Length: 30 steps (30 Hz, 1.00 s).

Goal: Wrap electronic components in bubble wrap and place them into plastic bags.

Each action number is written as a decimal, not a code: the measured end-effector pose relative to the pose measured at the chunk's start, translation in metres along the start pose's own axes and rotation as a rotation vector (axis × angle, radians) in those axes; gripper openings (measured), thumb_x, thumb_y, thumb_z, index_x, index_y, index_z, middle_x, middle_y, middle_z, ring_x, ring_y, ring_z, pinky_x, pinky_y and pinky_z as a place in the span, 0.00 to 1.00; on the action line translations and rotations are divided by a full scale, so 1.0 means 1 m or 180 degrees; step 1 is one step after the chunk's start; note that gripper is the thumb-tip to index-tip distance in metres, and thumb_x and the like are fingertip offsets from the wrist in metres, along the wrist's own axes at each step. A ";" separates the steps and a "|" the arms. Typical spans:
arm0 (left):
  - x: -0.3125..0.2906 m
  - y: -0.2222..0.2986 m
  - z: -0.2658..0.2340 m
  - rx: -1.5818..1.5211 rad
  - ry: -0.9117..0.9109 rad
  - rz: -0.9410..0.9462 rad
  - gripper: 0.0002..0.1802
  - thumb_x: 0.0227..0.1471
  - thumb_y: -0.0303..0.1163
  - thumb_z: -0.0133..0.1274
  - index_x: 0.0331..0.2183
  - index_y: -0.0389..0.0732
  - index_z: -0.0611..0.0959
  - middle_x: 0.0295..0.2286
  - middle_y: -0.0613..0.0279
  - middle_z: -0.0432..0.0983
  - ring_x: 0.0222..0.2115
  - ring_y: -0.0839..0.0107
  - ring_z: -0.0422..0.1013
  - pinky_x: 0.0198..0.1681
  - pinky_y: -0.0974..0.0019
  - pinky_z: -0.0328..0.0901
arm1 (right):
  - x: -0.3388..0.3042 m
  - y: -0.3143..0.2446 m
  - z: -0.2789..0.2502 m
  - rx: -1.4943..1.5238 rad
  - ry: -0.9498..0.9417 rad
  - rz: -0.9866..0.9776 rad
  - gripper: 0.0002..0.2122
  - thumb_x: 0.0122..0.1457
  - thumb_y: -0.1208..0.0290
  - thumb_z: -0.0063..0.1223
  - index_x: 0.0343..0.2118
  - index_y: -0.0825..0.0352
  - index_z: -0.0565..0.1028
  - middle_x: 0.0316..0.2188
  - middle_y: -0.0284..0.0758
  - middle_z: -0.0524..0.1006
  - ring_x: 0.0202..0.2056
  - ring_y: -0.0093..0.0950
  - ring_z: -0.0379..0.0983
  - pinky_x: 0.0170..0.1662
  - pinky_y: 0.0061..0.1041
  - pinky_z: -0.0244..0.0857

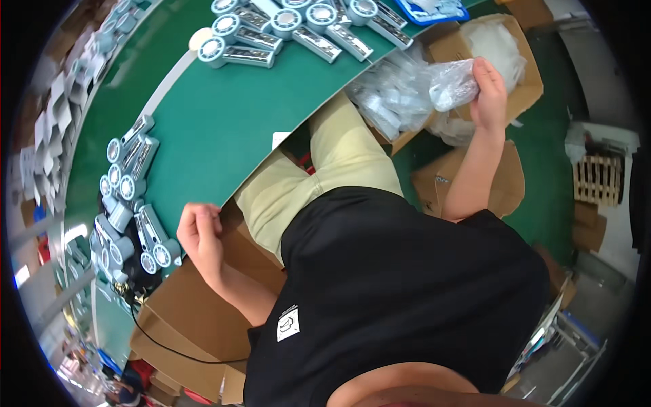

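Observation:
My right hand [489, 95] is raised over the open cardboard boxes on the right. Its thumb and fingers pinch the end of a clear plastic bag [453, 85] with a pale part inside. Below and left of that bag lies a heap of more clear bags [393, 95] with pale blue parts, in a carton by the table edge. My left hand [200, 230] hovers at the near edge of the green table [224, 129], its fingers curled in with nothing seen in them. Left of it lie several pale blue devices [159, 241] with round heads and long handles.
More such devices [319, 27] stand in rows at the table's far side, beside a blue tray [434, 10]. A carton holding clear plastic [502, 51] stands right, another carton [475, 180] below it. A brown carton [203, 305] with a black cable [183, 354] is under my left arm.

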<state>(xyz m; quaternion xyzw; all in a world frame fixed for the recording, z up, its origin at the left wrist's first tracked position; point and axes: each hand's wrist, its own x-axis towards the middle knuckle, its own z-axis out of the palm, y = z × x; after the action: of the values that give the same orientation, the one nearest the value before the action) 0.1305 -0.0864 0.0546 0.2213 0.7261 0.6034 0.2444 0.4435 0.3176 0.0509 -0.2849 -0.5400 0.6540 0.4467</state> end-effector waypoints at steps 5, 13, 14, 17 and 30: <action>0.005 -0.010 -0.001 -0.0156 0.0217 0.0273 0.10 0.61 0.27 0.46 0.26 0.39 0.75 0.21 0.66 0.67 0.22 0.77 0.63 0.32 0.75 0.60 | 0.012 0.057 -0.068 -0.1962 0.0780 0.0758 0.11 0.64 0.65 0.50 0.38 0.68 0.79 0.27 0.28 0.74 0.25 0.16 0.65 0.27 0.14 0.59; 0.009 -0.006 0.014 0.0084 0.0165 0.0226 0.13 0.63 0.29 0.44 0.25 0.40 0.73 0.18 0.67 0.64 0.23 0.76 0.62 0.34 0.74 0.61 | 0.061 0.174 -0.107 -0.1375 0.1566 0.1045 0.13 0.65 0.62 0.50 0.32 0.67 0.78 0.25 0.29 0.73 0.24 0.19 0.64 0.28 0.19 0.60; 0.007 -0.007 0.016 0.0127 0.0145 0.0244 0.13 0.63 0.30 0.44 0.24 0.41 0.72 0.17 0.68 0.63 0.22 0.77 0.62 0.34 0.73 0.61 | 0.063 0.188 -0.094 -0.0969 0.1765 0.1041 0.10 0.64 0.65 0.50 0.33 0.66 0.78 0.27 0.28 0.74 0.28 0.20 0.65 0.34 0.21 0.61; 0.011 -0.015 0.025 0.0344 0.0021 0.0195 0.15 0.63 0.31 0.43 0.23 0.43 0.71 0.16 0.70 0.60 0.21 0.77 0.60 0.35 0.73 0.62 | 0.050 0.232 -0.103 0.0063 0.2164 0.1009 0.10 0.65 0.65 0.48 0.35 0.66 0.77 0.31 0.30 0.74 0.32 0.22 0.67 0.39 0.24 0.61; 0.055 0.001 0.098 0.1111 -0.1097 -0.0212 0.17 0.66 0.38 0.43 0.24 0.44 0.71 0.16 0.71 0.58 0.20 0.78 0.55 0.37 0.69 0.63 | 0.008 0.332 -0.108 0.4913 0.3482 0.0450 0.19 0.69 0.59 0.36 0.47 0.72 0.70 0.48 0.46 0.75 0.46 0.40 0.72 0.55 0.40 0.65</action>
<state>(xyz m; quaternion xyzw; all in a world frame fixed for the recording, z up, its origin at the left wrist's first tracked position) 0.1489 0.0227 0.0355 0.3358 0.7738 0.4138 0.3423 0.4407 0.3681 -0.2947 -0.2099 0.3441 0.6318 0.6621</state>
